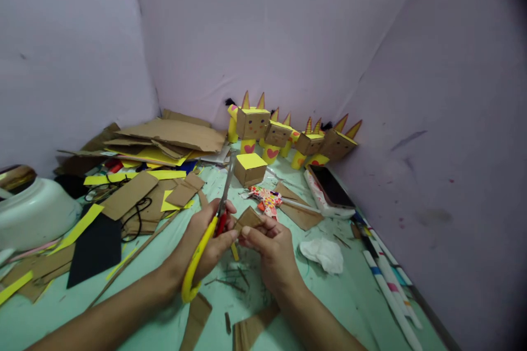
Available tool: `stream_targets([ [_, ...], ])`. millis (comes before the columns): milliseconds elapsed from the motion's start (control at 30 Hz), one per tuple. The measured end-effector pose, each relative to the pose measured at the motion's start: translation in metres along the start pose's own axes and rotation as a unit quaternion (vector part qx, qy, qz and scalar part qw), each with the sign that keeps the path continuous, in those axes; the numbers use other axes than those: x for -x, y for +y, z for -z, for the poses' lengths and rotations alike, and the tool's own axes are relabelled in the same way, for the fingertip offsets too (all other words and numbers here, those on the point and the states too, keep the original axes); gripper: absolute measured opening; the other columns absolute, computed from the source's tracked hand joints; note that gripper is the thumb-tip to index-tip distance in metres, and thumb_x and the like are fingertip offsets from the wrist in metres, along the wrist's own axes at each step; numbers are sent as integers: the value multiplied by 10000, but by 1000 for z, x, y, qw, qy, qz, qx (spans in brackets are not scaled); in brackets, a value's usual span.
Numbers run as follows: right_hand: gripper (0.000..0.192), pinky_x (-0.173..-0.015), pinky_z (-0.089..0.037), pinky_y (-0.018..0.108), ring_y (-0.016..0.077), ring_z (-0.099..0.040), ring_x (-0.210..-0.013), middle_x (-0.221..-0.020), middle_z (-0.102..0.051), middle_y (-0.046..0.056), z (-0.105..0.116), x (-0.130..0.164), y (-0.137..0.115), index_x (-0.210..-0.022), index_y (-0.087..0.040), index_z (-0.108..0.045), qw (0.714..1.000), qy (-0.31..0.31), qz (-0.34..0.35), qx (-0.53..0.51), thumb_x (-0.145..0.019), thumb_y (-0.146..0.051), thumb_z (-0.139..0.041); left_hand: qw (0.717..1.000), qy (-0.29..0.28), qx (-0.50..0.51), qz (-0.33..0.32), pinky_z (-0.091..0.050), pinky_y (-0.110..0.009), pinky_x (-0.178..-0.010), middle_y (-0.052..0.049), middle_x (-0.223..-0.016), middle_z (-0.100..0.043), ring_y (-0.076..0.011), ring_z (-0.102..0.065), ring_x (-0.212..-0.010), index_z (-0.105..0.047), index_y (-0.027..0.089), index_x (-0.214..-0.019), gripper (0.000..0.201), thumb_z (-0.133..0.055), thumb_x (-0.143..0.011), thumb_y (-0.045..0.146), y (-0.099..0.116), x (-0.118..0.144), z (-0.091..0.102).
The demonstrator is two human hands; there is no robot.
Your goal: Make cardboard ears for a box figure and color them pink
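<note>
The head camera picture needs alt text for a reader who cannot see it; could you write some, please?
The left hand works yellow-handled scissors beside a small cardboard piece pinched by the right hand. Cardboard scraps and a row of cardboard figures lie beyond on the green table.

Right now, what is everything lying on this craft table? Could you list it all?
cardboard figures: four or so, brown and yellow, back by the wall
small box: one, brown with yellow top, centre
cardboard sheets: a pile, brown, back left
black paper: one, left
phone: one, dark, right
tissue: one, white, right
markers: several, white, right edge
bowl: one, white, far left
scissors: one, yellow handles, in left hand
cardboard piece: one, brown, in right hand
left hand
right hand
</note>
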State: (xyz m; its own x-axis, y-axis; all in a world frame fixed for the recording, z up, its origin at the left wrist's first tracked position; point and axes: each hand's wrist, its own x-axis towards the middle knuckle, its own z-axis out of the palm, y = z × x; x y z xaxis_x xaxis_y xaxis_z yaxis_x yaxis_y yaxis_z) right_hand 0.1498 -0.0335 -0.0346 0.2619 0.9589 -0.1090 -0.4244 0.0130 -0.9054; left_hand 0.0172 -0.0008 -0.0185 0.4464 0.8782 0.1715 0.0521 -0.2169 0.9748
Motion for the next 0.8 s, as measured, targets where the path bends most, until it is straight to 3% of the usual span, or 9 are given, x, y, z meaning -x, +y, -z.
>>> stream_targets([
  [200, 160, -487, -470, 219, 102, -543, -449, -514, -645, -21, -1, 2, -4, -626, -144, -680, 1000, 15, -6, 2, -500, -197, -762, 999, 5, 29, 32, -384, -219, -539, 51, -679, -477, -101, -465, -589, -439, 188, -942, 301, -620, -722, 282, -10, -4, 2],
  [467, 175, -539, -496, 241, 130, -588, -525, -595, -680, 9, 2, 3, -8, -650, -148, -712, 1000, -29, -1, 2, -570, -297, -758, 999, 1, 34, 25, -376, -204, -502, 61, -674, -473, -87, -434, -552, -440, 191, -946, 294, -616, -720, 258, -1, 0, -1],
  [800, 118, -534, -497, 216, 122, -600, -532, -602, -698, 6, 6, 1, -5, -668, -155, -730, 999, -45, 20, 18, -605, -254, -737, 1000, 14, 15, 18, -375, -194, -480, 54, -680, -480, -82, -427, -534, -438, 193, -915, 268, -604, -714, 251, 4, -1, -3],
])
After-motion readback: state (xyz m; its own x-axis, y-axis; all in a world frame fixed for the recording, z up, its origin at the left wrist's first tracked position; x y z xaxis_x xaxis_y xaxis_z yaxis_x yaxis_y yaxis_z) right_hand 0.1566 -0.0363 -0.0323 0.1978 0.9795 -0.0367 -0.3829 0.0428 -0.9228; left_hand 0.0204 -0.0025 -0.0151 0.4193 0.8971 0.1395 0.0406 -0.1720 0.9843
